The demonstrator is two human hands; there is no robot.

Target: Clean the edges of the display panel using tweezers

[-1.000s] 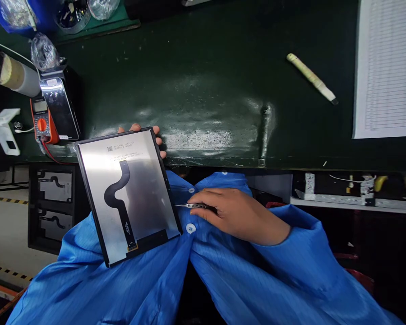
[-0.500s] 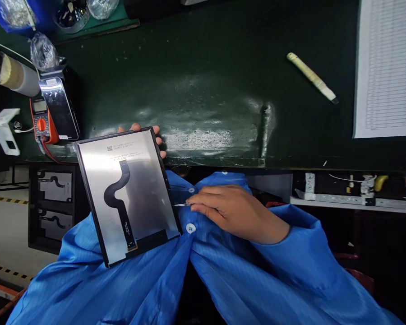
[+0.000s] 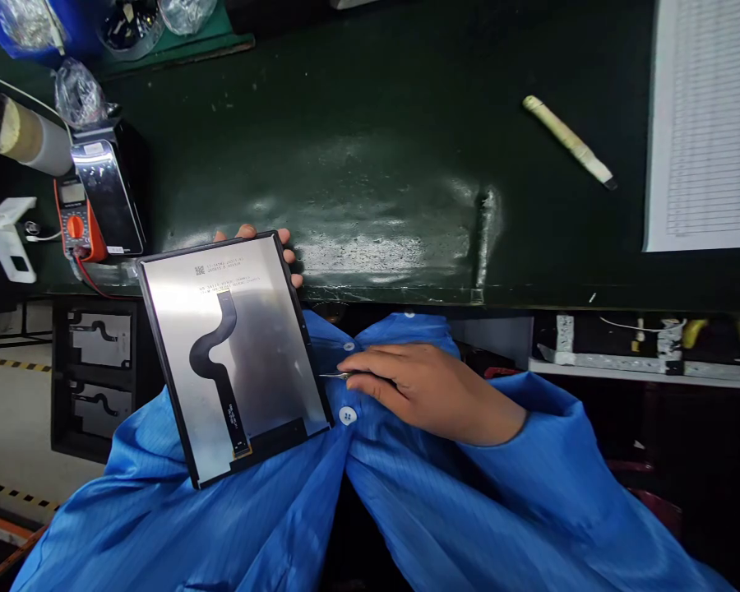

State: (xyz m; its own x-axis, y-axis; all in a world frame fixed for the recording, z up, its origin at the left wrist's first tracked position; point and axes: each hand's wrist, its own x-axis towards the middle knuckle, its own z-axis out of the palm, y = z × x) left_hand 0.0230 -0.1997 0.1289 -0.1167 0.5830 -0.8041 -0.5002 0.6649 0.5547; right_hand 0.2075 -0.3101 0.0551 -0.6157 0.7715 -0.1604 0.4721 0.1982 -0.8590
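My left hand (image 3: 289,256) grips a tablet display panel (image 3: 265,353) from behind, with only fingertips showing past its upper edge and upper right corner. The panel's silvery back faces me, tilted, and a black flex cable (image 3: 206,358) curves down it. Pinched in my right hand (image 3: 428,386) is a thin pointed metal tool (image 3: 331,376), perhaps tweezers; most of it is hidden in the fingers. Its tip lies at the panel's right edge, and I cannot tell whether it touches.
The green bench (image 3: 370,164) stretches ahead. A multimeter (image 3: 77,222) and a black glossy device (image 3: 108,197) are at left. A yellowish knife-like tool (image 3: 568,141) and a printed sheet (image 3: 706,131) lie right. Below left, a black tray (image 3: 92,444) holds two panels.
My right hand's fingers have shifted slightly, and the metal tool's tip has moved a little to the right. The panel and my left hand look still.
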